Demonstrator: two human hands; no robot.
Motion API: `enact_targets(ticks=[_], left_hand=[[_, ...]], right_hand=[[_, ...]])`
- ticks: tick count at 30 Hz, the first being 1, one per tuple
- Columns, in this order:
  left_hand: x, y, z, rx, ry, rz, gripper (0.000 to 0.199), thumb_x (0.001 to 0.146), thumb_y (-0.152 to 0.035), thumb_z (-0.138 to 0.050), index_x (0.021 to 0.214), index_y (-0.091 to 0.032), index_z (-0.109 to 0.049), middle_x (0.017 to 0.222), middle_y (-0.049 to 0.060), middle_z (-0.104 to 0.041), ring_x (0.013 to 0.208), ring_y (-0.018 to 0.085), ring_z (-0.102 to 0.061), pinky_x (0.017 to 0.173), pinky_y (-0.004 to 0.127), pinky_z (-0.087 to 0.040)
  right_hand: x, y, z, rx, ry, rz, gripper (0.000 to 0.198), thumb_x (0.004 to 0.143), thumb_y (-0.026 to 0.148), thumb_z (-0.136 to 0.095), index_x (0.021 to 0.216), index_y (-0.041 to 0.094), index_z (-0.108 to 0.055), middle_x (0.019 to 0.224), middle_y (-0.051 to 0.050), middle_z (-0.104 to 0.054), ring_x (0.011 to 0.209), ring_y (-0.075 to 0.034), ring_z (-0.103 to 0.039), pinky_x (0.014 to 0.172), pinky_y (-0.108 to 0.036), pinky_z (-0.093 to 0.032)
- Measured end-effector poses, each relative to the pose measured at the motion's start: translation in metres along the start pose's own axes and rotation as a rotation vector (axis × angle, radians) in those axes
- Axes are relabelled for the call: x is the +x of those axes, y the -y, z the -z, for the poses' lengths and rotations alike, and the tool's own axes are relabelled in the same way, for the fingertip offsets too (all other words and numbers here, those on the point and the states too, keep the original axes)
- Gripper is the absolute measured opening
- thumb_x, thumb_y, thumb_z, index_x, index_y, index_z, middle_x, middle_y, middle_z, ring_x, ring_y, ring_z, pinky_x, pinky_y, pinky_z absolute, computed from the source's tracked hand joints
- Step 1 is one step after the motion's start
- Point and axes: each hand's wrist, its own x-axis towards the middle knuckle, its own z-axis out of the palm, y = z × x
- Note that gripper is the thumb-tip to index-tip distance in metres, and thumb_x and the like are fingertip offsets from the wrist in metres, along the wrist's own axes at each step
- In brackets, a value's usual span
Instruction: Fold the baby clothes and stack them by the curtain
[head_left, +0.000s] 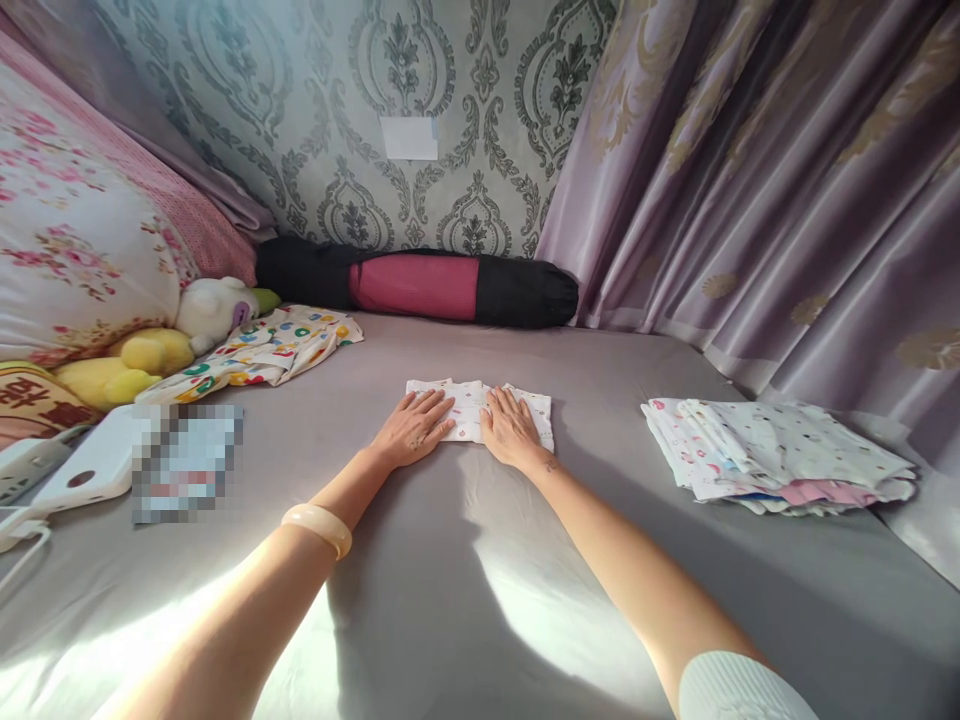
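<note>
A small folded white cloth garment (469, 405) with a tiny pinkish print lies flat on the grey bed sheet (420, 590), directly in front of me. My left hand (412, 428) lies palm down on its left part, fingers stretched out. On the right part rests my right hand (516, 428), also flat with its fingers extended. The palms cover some of the cloth. A pale bangle (319, 528) circles my left forearm.
To the right sits a stack of folded printed clothes (780, 455). At the back lies a black and red cylindrical bag (416, 285). On the left are a colourful printed garment (274, 345), plush toys (154, 355), a white device (101, 460) and a blurred packet (191, 460).
</note>
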Motion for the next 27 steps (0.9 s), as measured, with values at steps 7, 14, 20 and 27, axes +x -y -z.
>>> enact_targets(ticks=[7,14,20,27], left_hand=[[-0.003,-0.005,0.006,-0.02,-0.049,-0.015,0.055,0.1,-0.049,-0.026,0.143,-0.022,-0.047,0.151,0.011,-0.043,0.142,0.025,-0.034,0.117,0.05,-0.02],[-0.007,-0.013,0.013,0.017,-0.12,-0.071,0.05,0.1,-0.045,-0.03,0.141,-0.023,-0.049,0.152,0.009,-0.042,0.144,0.026,-0.03,0.118,0.053,-0.012],[-0.004,-0.009,0.011,-0.038,0.007,-0.08,0.055,0.1,-0.051,-0.026,0.145,-0.026,-0.044,0.151,0.008,-0.042,0.142,0.025,-0.035,0.117,0.049,-0.021],[-0.004,-0.011,0.013,-0.061,-0.001,-0.073,0.056,0.099,-0.051,-0.026,0.144,-0.024,-0.046,0.15,0.009,-0.044,0.141,0.025,-0.037,0.117,0.049,-0.021]], right_hand=[[0.002,0.003,0.009,0.013,0.07,-0.012,0.058,0.1,0.037,-0.02,0.15,0.009,-0.033,0.158,-0.013,-0.027,0.147,-0.025,-0.018,0.119,-0.045,-0.014],[0.006,0.028,0.015,0.06,0.033,0.089,0.058,0.101,0.035,-0.019,0.149,0.007,-0.033,0.158,-0.013,-0.027,0.147,-0.024,-0.019,0.12,-0.045,-0.012],[0.01,0.035,0.007,0.066,0.048,0.101,0.057,0.1,0.035,-0.019,0.148,0.008,-0.036,0.158,-0.012,-0.029,0.147,-0.023,-0.02,0.119,-0.046,-0.015],[0.009,0.034,0.003,0.033,0.028,0.106,0.056,0.1,0.034,-0.02,0.148,0.009,-0.036,0.158,-0.011,-0.03,0.147,-0.023,-0.021,0.119,-0.045,-0.016]])
